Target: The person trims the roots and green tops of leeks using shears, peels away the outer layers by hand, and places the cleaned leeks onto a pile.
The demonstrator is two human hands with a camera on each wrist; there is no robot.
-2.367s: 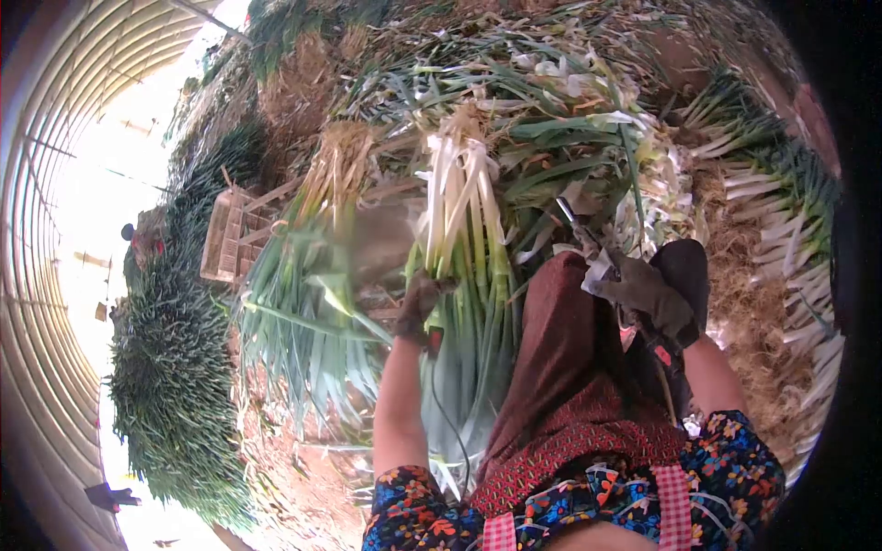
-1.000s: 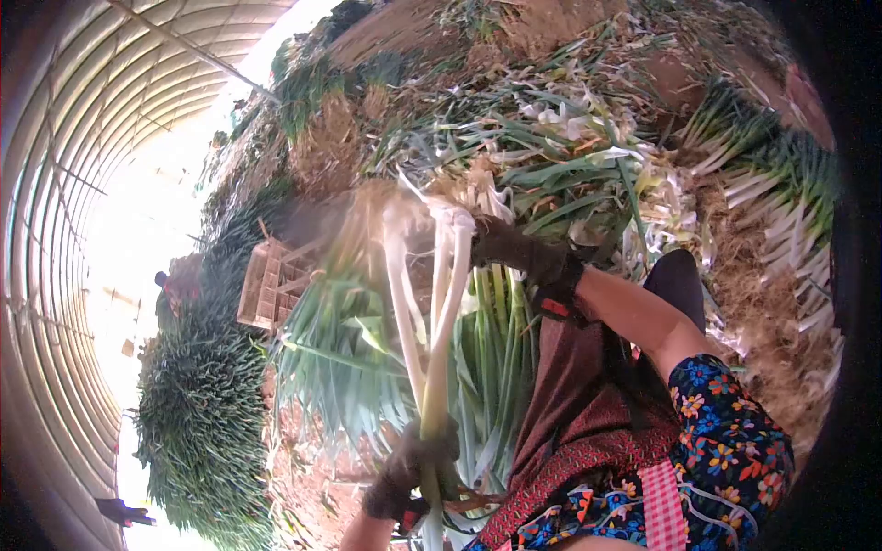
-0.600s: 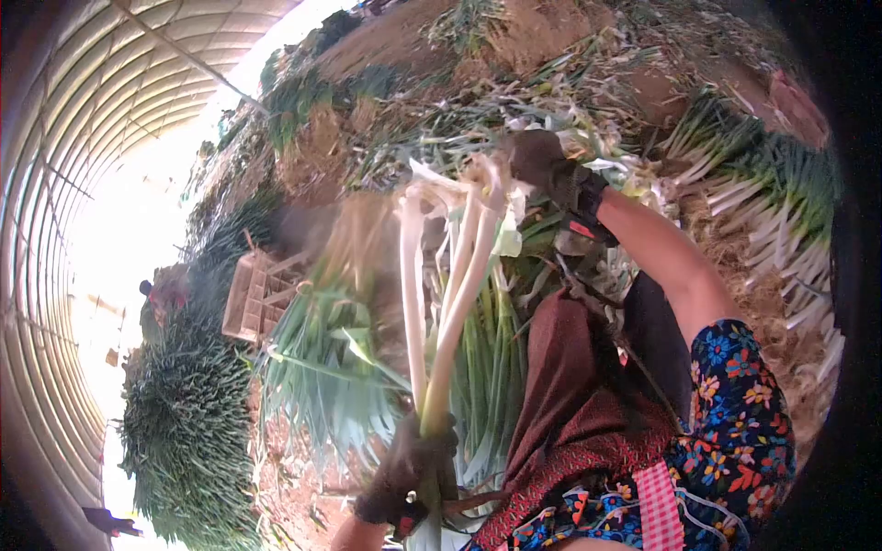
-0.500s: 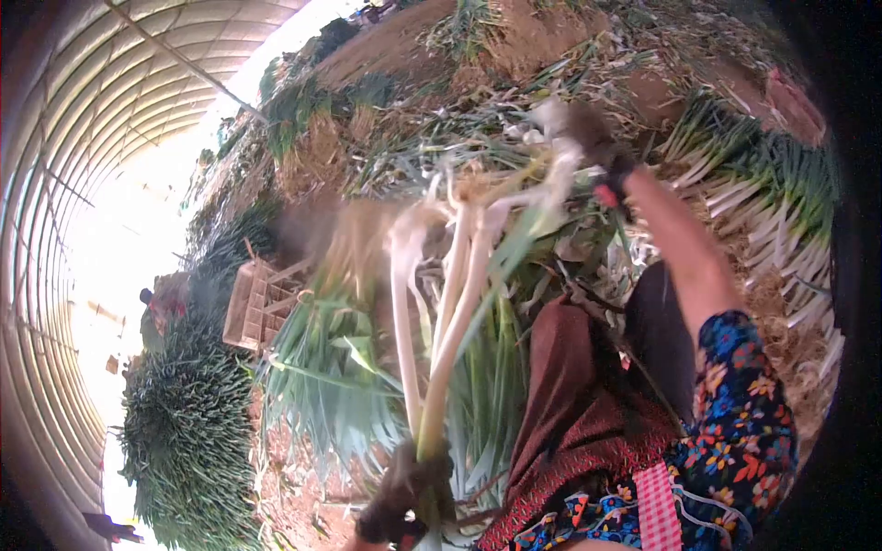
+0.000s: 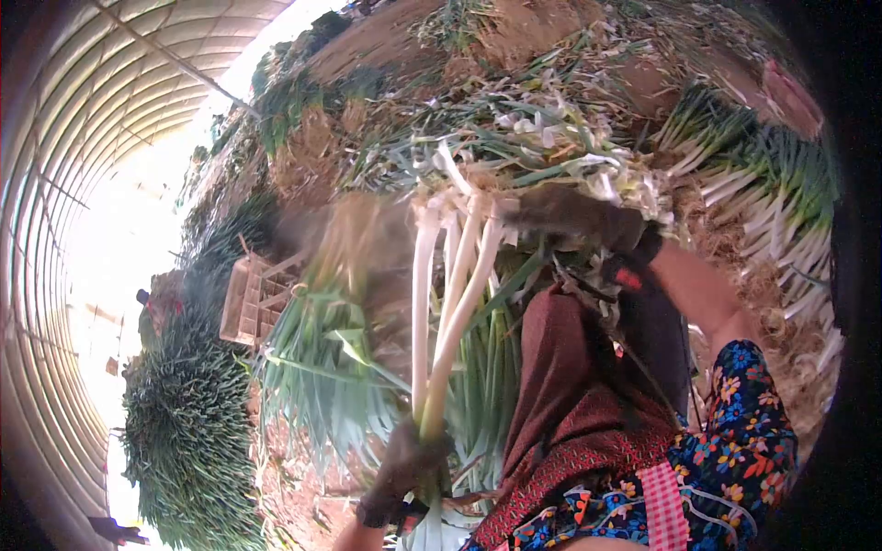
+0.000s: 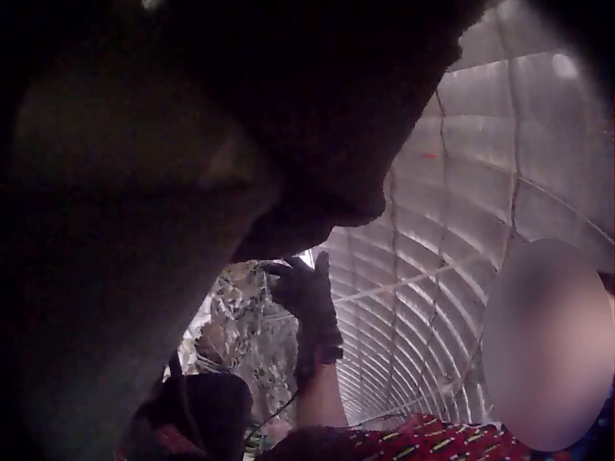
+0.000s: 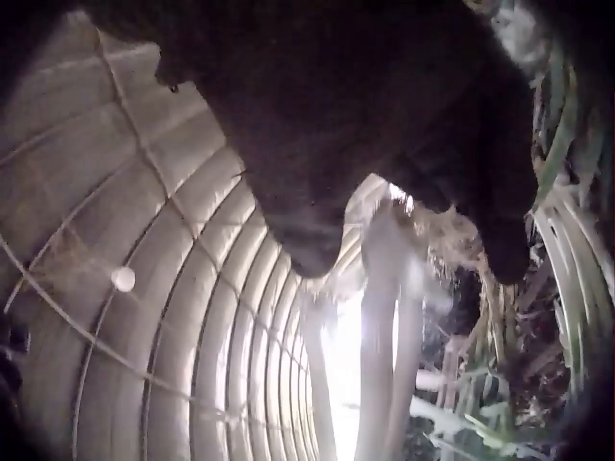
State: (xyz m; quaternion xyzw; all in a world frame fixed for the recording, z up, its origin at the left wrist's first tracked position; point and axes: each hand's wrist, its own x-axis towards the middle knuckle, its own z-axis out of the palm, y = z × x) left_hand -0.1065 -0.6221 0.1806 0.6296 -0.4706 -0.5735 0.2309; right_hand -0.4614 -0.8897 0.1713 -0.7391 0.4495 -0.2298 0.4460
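My gloved left hand (image 5: 413,459) grips a few long green onions (image 5: 441,312) around their green part, white shanks and roots pointing up and away. In the left wrist view, dark blurred shapes fill much of the foreground. My gloved right hand (image 5: 574,219) is at the root ends from the right, fingertips right by the outermost shank. Its fingers stand apart in the right wrist view, with the blurred shanks (image 7: 380,288) showing between and below them. More green onions (image 5: 491,367) lie behind the held ones. A dark thin tool (image 5: 574,280) rests by the brown-covered knee.
Another bunch of green onions (image 5: 322,340) lies to the left, near a wooden crate (image 5: 248,308). Stripped leaves (image 5: 551,119) are heaped ahead. Rows of white-stemmed onions (image 5: 763,202) line the right. A large green stack (image 5: 193,432) and another person (image 5: 152,312) are at far left.
The right hand has let go of the nozzled tool, and the left has lifted a few green onions. The right hand pulled a strip of leaf away to upper right, then returned to the roots.
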